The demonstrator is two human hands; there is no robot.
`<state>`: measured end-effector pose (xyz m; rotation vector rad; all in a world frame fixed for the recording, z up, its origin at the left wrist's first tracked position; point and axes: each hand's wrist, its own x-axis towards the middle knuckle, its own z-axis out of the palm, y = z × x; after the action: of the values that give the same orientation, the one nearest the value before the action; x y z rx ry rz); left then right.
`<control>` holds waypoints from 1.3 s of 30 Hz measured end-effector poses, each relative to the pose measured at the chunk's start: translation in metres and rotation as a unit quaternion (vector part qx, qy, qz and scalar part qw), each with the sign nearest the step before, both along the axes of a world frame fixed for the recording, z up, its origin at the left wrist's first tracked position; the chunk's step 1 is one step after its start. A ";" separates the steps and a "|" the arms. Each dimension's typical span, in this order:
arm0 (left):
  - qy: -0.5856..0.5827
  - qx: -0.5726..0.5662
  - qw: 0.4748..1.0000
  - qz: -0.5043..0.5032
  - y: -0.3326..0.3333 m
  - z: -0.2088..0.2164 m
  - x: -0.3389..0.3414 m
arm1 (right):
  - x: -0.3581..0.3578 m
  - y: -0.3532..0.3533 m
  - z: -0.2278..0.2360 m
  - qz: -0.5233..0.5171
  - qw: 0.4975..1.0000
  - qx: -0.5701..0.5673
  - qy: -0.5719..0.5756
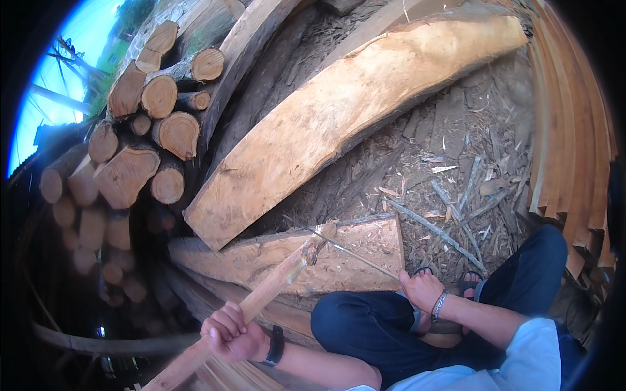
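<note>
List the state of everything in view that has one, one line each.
Pole, slanted, mostly bare of bark
Thin tool, crossing the pole near its far end
Left grip, closed around the pole
Right grip, closed on the thin tool
Large slab, lying broad face up
Logs, stacked, cut ends showing
Sticks, scattered
Watch, strapped on

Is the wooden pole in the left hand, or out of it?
In: the pole passes through the closed left hand, showing on both sides.
</note>
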<state>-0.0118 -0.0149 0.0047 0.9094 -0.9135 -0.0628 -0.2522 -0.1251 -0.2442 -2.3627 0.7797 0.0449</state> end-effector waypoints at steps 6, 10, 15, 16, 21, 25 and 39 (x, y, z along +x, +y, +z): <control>-0.012 0.013 1.000 -0.016 0.001 0.000 0.000 | -0.008 0.011 -0.013 -0.011 0.998 -0.061 -0.021; -0.018 0.017 0.999 -0.024 -0.002 0.001 -0.003 | -0.010 0.011 -0.028 -0.015 0.998 -0.016 -0.054; -0.008 0.008 1.000 -0.026 0.000 0.000 -0.002 | -0.003 -0.015 -0.016 -0.039 0.818 0.574 -0.014; -0.006 0.005 1.000 -0.024 0.001 0.001 -0.001 | -0.001 -0.014 -0.013 -0.048 0.814 0.578 -0.028; 0.004 -0.004 1.000 -0.014 -0.002 -0.002 -0.001 | 0.001 -0.012 -0.005 -0.108 0.797 0.586 -0.101; -0.007 0.002 1.000 -0.003 0.001 0.002 -0.002 | -0.003 -0.009 0.020 -0.060 0.985 0.122 -0.105; -0.034 0.032 0.999 -0.016 0.005 0.001 0.001 | -0.014 0.011 0.028 0.003 0.997 0.055 -0.046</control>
<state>-0.0104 -0.0098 0.0056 0.9613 -0.9937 -0.0909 -0.2664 -0.1140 -0.2165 -2.2469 0.7091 -0.0177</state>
